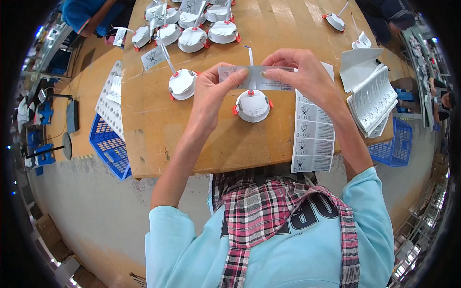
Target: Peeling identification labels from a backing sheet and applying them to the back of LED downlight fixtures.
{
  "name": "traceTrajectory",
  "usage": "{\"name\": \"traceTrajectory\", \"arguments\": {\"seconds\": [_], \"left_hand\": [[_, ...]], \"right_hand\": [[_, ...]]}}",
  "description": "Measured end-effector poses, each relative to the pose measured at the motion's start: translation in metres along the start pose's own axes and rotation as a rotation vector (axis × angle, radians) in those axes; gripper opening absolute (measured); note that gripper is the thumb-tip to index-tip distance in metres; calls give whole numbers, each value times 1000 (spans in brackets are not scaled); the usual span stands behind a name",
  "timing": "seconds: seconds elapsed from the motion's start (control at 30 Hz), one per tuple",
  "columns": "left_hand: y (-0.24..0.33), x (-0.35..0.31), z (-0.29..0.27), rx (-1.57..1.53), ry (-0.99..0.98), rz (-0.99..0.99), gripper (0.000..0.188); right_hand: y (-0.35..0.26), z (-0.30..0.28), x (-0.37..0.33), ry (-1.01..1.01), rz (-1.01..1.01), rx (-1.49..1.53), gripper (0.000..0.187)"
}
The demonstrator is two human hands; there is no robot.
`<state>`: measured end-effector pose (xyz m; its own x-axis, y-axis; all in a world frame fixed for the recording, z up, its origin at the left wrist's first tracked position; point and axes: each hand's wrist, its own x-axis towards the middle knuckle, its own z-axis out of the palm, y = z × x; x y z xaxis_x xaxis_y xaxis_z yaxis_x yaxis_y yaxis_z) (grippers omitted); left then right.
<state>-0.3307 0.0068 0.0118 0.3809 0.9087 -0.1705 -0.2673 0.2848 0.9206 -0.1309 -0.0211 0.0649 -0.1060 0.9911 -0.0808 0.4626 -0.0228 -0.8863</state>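
Between my two hands a silver-grey printed label (277, 84) is stretched out flat, across the white cable (250, 56) of a round white downlight (253, 106). My left hand (216, 86) pinches the label's left part, thumb on top. My right hand (302, 77) pinches it nearer the right end, thumb also on top. The downlight lies on the table just below the label, with a red clip at each side. Beside my right forearm lies a sheet of the same labels (313, 139), its lower end hanging over the table's front edge.
Another downlight (182, 84) with a tagged cable lies left of my left hand. Several more downlights (193, 39) crowd the far left of the wooden table (201, 156). A stack of label sheets (372, 98) sits at the right. Blue baskets (108, 146) stand beside the table; co-workers are at the far corners.
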Motion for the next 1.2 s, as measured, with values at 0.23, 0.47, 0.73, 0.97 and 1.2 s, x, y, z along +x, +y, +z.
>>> {"name": "traceTrajectory", "arguments": {"seconds": [0.23, 0.47, 0.73, 0.97, 1.2], "left_hand": [[-4, 33, -15, 163, -56, -17, 20], [-9, 45, -11, 188, -27, -86, 22], [-17, 54, -19, 149, -63, -144, 22], [-16, 54, -17, 118, -52, -173, 23], [-17, 53, -16, 101, -44, -185, 24]], "right_hand": [[20, -2, 21, 12, 53, 60, 26], [36, -3, 29, 0, 125, 166, 28], [51, 0, 37, 5, 88, 168, 29], [56, 2, 39, 22, 77, 195, 31], [60, 3, 39, 33, 76, 174, 31]]}}
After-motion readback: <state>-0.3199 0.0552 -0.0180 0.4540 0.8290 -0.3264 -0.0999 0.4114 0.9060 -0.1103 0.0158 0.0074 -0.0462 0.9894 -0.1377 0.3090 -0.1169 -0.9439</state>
